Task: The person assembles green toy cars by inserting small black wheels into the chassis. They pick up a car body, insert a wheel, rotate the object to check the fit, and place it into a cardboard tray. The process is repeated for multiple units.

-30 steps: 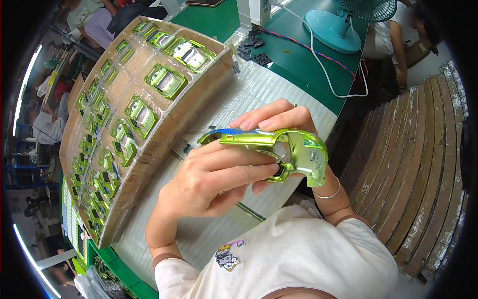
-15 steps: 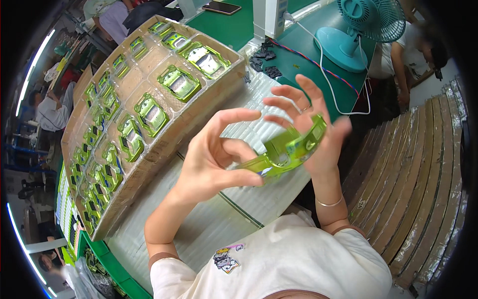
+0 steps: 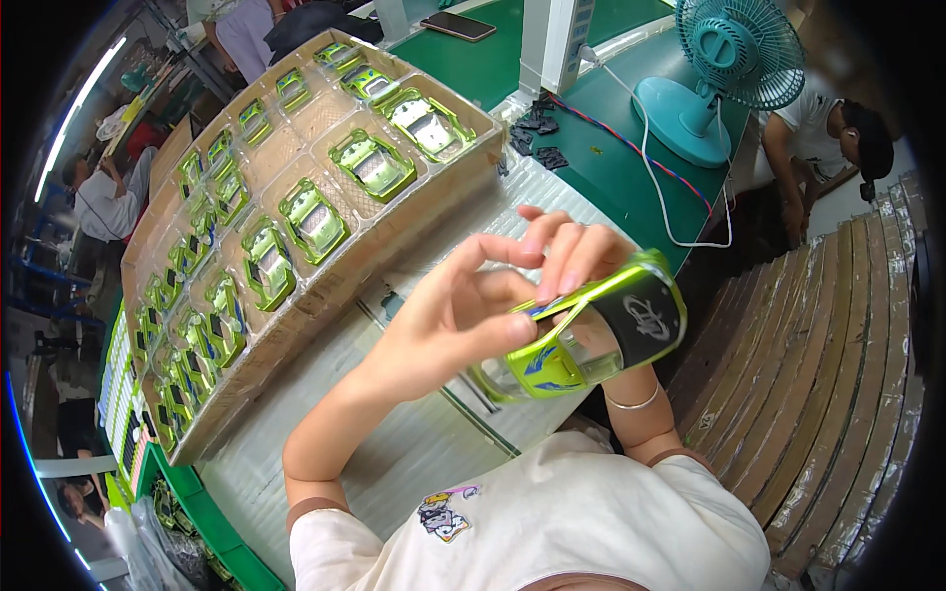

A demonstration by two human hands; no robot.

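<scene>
Between my hands is a light green toy car body shell [image 3: 639, 320] with a black panel and blue markings, tilted with its top side facing me. My left hand [image 3: 434, 320] pinches one end with its thumb and fingers. Behind the shell, my right hand [image 3: 579, 254] curls its fingers over the far long edge; its palm and thumb are hidden. To the left, a cardboard box [image 3: 434, 194] with clear plastic compartments holds many similar green car shells [image 3: 315, 219].
A teal fan [image 3: 680, 123] stands on the green table, with a white cable and red-blue wires near it. Small black parts [image 3: 537, 120] lie by a white post. A phone [image 3: 458, 26] rests at the back. Stacked brown boards [image 3: 808, 364] fill the right. A green bin [image 3: 202, 507] sits lower left.
The shell has turned so its top and black panel face me. My right hand's spread fingers have closed over its far edge, while the left keeps its hold.
</scene>
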